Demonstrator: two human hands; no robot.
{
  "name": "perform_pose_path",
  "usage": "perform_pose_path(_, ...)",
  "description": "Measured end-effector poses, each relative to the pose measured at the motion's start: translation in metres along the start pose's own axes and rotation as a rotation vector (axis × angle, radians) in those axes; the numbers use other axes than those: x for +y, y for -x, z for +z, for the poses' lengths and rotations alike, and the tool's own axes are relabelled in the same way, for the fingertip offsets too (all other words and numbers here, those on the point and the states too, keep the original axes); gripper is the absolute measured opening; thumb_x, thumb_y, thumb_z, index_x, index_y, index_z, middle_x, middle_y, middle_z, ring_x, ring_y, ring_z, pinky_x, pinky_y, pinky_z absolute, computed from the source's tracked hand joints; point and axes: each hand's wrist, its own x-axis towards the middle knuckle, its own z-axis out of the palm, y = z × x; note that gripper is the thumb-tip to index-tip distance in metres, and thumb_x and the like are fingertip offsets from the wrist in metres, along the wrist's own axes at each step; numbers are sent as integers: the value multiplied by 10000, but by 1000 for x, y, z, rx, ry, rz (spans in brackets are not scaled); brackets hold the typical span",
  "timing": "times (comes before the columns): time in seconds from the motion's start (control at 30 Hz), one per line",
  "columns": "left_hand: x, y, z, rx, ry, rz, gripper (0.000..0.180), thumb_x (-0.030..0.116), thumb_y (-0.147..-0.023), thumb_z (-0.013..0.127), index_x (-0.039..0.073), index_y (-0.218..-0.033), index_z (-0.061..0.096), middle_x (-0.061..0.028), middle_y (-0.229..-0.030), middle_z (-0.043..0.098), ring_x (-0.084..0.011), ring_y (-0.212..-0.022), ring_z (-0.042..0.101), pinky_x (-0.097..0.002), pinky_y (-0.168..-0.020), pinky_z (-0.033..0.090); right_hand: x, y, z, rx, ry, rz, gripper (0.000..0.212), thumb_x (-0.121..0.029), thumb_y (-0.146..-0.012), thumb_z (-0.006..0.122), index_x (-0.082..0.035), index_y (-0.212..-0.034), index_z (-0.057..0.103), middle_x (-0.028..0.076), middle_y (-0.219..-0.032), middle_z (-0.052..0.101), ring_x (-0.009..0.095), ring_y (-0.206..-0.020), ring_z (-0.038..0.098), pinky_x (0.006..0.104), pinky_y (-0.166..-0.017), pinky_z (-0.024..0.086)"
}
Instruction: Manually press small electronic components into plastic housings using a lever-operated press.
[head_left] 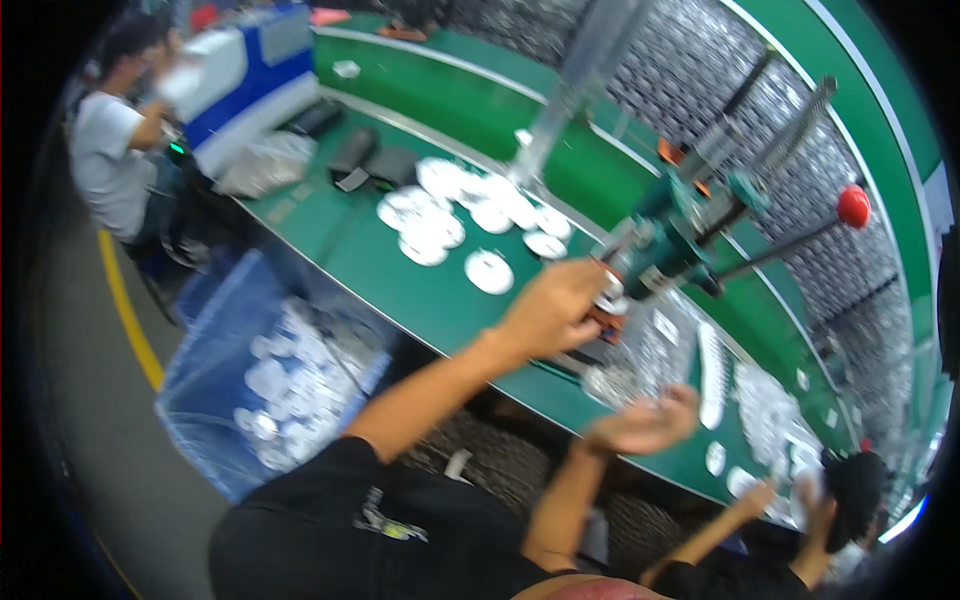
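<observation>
My left hand (558, 308) is at the base of a green hand press (672, 235), its fingers closed at the edge of a white round part (611, 288) under the press head. The fingertips are partly hidden there. Near the table's front edge, my right hand (648, 422) is turned palm up with fingers curled in. Whatever sits between those fingers is too small and blurred to name. Just beyond it lies a clear plastic bag (660, 345), with a heap of small pale pieces (610, 385) beside it.
White discs (490, 271) lie spread left of the press. A red-knobbed lever (853, 206) juts out to the right. A blue lined bin (205, 375) with white parts stands at lower left. One co-worker (115, 150) sits far left; another's hands (750, 503) work at lower right.
</observation>
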Motion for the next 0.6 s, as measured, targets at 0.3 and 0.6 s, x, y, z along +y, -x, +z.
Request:
perform_pose_path(0.3,-15,-10,-1,-39,-120,-10,559,116,-679,786,27,-1203,613,-124,-1318,585,-340,-1286,512,-480,-1134,380,-18,64,-16,-473,30,375,186,-44,-850,630,0,-1020,569,176,-1098,584,328,-1064,557,426,-984,430)
perform_pose_path(0.6,57,56,-29,-56,209,-128,394,139,-770,768,7,-1133,693,-123,-1109,720,-294,-1051,684,-471,-1032,483,-17,77,-30,-368,66,31,411,-237,-745,842,-98,-1044,598,172,-1307,469,370,-1177,535,475,-1009,458)
